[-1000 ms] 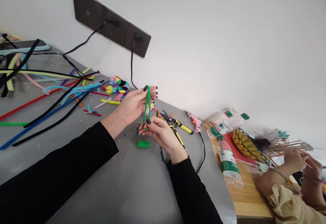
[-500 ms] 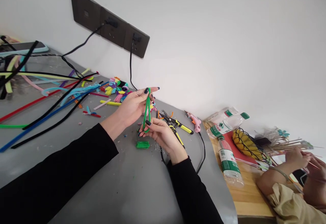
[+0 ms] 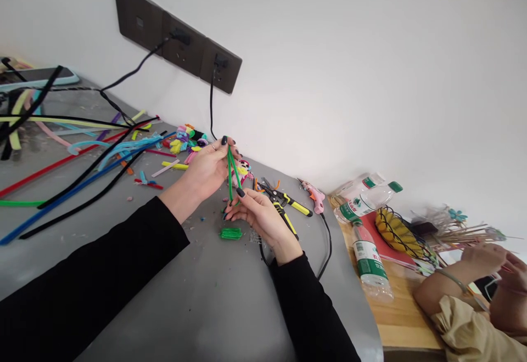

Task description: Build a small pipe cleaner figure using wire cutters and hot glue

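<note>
A green pipe cleaner [image 3: 230, 173], bent into a narrow loop, is stretched between my two hands above the grey table. My left hand [image 3: 212, 167] pinches its upper end between thumb and fingers. Lower down, my right hand [image 3: 259, 211] holds the other end with thumb and fingertips; the fingers partly hide that end. Just below my hands lies a small bundle of short green pipe cleaner pieces [image 3: 231, 233]. Behind the loop sits a small pink figure [image 3: 244, 171], partly covered by my fingers.
Yellow-and-black pliers [image 3: 297, 204] and a pink glue gun [image 3: 315, 194] lie right of my hands. Long coloured pipe cleaners [image 3: 82, 186] spread across the left. Plastic bottles [image 3: 373, 263] and a yellow basket [image 3: 397, 234] occupy the wooden table, beside another person's hands [image 3: 486, 258].
My left hand has shifted slightly left and up with the loop's upper end, so the loop leans the other way. My right hand has barely moved.
</note>
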### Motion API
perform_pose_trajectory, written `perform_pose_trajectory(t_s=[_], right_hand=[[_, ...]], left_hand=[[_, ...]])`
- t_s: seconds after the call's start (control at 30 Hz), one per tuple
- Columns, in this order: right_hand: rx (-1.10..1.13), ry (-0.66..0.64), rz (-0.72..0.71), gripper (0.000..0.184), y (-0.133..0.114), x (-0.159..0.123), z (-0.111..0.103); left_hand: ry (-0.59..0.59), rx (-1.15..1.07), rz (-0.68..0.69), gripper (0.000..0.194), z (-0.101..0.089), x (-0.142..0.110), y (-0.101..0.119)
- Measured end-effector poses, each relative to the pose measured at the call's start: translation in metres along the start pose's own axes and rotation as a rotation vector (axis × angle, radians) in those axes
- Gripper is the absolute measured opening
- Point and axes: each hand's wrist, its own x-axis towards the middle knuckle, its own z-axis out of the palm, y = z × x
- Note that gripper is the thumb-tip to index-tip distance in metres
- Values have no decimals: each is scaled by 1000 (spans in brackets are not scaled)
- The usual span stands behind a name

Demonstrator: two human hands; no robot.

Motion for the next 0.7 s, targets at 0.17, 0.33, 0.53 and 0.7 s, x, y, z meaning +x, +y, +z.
perform_pose_trajectory(t_s=[0.17,0.33,0.53,0.7], right_hand=[[40,18,-4,50,-1,1,-1],[50,28,-37,47,-3,2,1],[47,7,-36,48,-1,0,5],[83,31,-61,52,-2,-4,2]], left_hand=[[75,-65,-12,32,-13,12,5],[226,-123,-29,34,-18,21,10],[194,-77,26,38,-8,13,12],[-23,22,11,40,5,-5,13]])
